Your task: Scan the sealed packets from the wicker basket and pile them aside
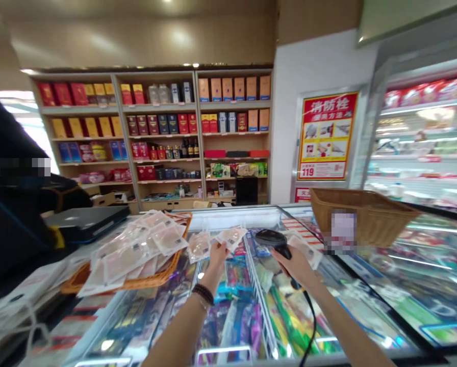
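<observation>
— Behind the glass-topped case stand shelves of boxes. And the hands?
— Both arms reach forward. Over the case, the left hand pinches a clear packet; the right hand grips a black scanner.
— What is near?
— A wicker basket leftward, a brown basket rightward; another packet, partly behind the right hand.

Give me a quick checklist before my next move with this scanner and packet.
1. Scanner gripped in the right hand: ok.
2. Held packet pinched in the left hand: ok.
3. Code readable on that packet: cannot tell, too blurred.
4. Cable clear of the left hand: ok, it hangs below the right.
5. Heaped packets all within the rim of the wicker basket: not ok, some overhang it.
</observation>
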`<state>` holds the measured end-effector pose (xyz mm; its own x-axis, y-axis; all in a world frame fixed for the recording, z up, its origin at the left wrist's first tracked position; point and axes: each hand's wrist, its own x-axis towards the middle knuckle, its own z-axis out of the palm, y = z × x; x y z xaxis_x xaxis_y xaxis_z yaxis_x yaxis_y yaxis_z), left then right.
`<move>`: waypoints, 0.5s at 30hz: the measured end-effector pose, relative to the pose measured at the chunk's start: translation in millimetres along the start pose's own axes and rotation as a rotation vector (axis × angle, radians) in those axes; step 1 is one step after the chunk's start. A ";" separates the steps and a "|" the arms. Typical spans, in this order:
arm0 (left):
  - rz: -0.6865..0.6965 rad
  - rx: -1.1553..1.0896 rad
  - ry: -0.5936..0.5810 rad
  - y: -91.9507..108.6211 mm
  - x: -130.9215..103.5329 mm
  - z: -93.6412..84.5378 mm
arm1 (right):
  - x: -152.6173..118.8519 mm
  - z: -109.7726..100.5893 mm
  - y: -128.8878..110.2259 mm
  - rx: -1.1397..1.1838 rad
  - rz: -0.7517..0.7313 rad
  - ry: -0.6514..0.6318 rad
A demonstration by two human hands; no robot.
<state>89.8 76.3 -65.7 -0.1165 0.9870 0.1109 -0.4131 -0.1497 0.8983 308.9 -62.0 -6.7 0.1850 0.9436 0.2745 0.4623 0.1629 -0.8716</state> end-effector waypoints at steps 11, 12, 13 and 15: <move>-0.194 -0.047 -0.143 -62.8 -17.1 138.9 | -18.1 -88.3 49.0 -0.076 0.051 0.245; -0.191 -0.050 -0.157 -69.0 -20.2 149.5 | -19.3 -91.1 52.8 -0.073 0.053 0.261; -0.186 -0.050 -0.185 -75.0 -22.9 158.4 | -20.5 -93.2 55.6 -0.070 0.056 0.273; -0.136 -0.028 -0.286 -85.4 -26.6 170.0 | -23.3 -96.2 58.4 -0.070 0.068 0.291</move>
<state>281.7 72.8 -73.1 0.1988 0.9739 0.1095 -0.4327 -0.0130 0.9015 414.9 -102.2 -24.9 0.4535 0.8278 0.3301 0.4973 0.0723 -0.8646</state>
